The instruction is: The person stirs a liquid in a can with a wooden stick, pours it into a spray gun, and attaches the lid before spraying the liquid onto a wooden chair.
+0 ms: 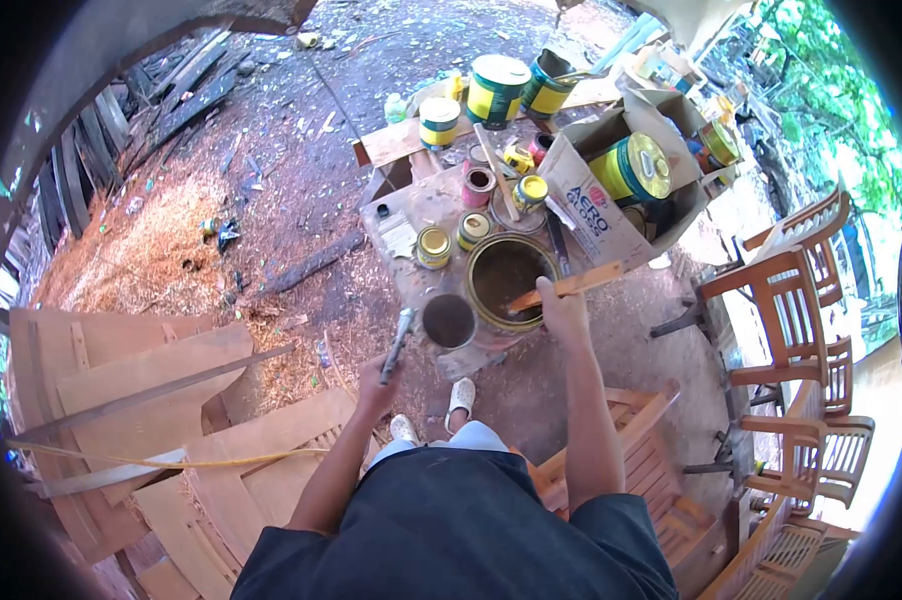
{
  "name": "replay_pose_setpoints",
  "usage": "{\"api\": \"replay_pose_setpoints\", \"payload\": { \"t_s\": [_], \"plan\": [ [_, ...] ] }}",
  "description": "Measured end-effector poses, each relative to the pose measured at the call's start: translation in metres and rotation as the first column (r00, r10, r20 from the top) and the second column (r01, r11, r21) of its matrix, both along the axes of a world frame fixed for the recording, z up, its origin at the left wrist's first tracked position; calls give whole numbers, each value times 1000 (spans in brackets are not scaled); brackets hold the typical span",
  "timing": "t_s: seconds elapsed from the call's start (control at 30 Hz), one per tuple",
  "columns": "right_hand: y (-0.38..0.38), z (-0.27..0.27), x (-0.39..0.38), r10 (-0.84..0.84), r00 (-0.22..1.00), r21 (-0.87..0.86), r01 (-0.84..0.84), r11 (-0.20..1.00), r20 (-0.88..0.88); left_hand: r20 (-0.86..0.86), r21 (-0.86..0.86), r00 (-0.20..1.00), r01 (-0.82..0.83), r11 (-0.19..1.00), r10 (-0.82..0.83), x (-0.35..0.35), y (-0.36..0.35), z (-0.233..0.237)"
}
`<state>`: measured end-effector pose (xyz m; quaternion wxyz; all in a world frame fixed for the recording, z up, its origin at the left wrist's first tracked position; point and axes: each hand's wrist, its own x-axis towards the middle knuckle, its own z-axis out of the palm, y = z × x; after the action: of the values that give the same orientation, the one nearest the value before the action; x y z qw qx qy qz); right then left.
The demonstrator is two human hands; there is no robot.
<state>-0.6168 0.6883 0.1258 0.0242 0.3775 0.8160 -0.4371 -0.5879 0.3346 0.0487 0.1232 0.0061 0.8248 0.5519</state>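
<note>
In my right hand (564, 310) is a flat wooden stick (591, 279), gripped near its middle. Its lower end reaches into a large open can (474, 262) of brown liquid. My left hand (378, 386) is closed round a slim grey metallic tool (399, 342) that points up and away from me; its exact kind is unclear. Between the hands, left of the large can, stands a grey round cup (449, 321) with a dark inside. Two small tins, a gold-lidded one (433, 246) and a yellow-green one (473, 231), sit just behind on the worktable (396, 262).
A cardboard box (583, 192) holding a large yellow-green can (631, 168) stands at the back right. Several paint cans (498, 90) line the far edge. Wooden chairs (776, 320) stand at right. Wooden panels (161, 375) lie at left, with sawdust (141, 250) beyond.
</note>
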Motion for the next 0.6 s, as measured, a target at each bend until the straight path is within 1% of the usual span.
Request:
{"api": "replay_pose_setpoints", "payload": {
  "t_s": [0.03, 0.1, 0.13, 0.17, 0.23, 0.27, 0.3, 0.33, 0.37, 0.4, 0.43, 0.47, 0.5, 0.53, 0.57, 0.6],
  "plan": [
    [-6, 4, 0, 20, 998, 49, -17, 999, -52, 0, 12, 1000, -13, 1000, 13, -2, -2, 3],
    [-26, 26, 1, 62, 988, 148, -40, 988, -145, -49, -17, 997, -64, 998, 64, -5, -7, 5],
    [-33, 37, 2, 64, 989, 111, -49, 993, -131, -72, -32, 994, -90, 995, 88, -5, -12, 4],
    [-40, 46, 3, 68, 991, 74, -59, 996, -118, -30, -72, 989, -145, 987, 144, -6, -18, 1],
    [-38, 42, 10, 86, 995, 22, -85, 996, -53, -27, 89, 974, -220, 971, 224, -6, -26, 3],
    [-36, 39, 12, 100, 995, 10, -100, 995, -7, 5, 139, 963, -267, 954, 269, -7, -27, 8],
    [-28, 41, 16, 207, 978, -65, -208, 976, -22, 40, 186, 948, -317, 930, 315, -6, -28, 13],
    [-22, 49, 18, 306, 951, -143, -310, 940, -47, 38, 240, 948, -316, 918, 316, -7, -27, 27],
    [-7, 61, 16, 427, 901, -285, -431, 856, -81, 65, 261, 935, -354, 898, 350, -8, -25, 36],
    [13, 68, 12, 531, 836, -414, -536, 736, -138, 90, 281, 920, -391, 876, 382, -9, -23, 43],
    [36, 70, 7, 617, 758, -522, -622, 584, -212, 115, 301, 903, -429, 852, 414, -10, -22, 47],
    [60, 45, -3, 579, 734, -495, -673, 549, -354, 66, 328, 913, -402, 855, 403, -10, -28, 43],
    [84, 21, -12, 534, 690, -461, -724, 513, -489, 74, 349, 903, -421, 837, 423, -9, -28, 42],
    [94, -1, -20, 330, 831, -619, -554, 557, -448, 80, 371, 893, -440, 818, 443, -9, -28, 41],
    [94, -20, -41, 342, 873, -393, -467, 792, -348, 86, 392, 882, -457, 799, 463, -9, -28, 42],
    [90, -36, -62, 314, 916, -110, -349, 931, -250, 85, 396, 880, -461, 794, 468, -8, -27, 43]
  ]
}}
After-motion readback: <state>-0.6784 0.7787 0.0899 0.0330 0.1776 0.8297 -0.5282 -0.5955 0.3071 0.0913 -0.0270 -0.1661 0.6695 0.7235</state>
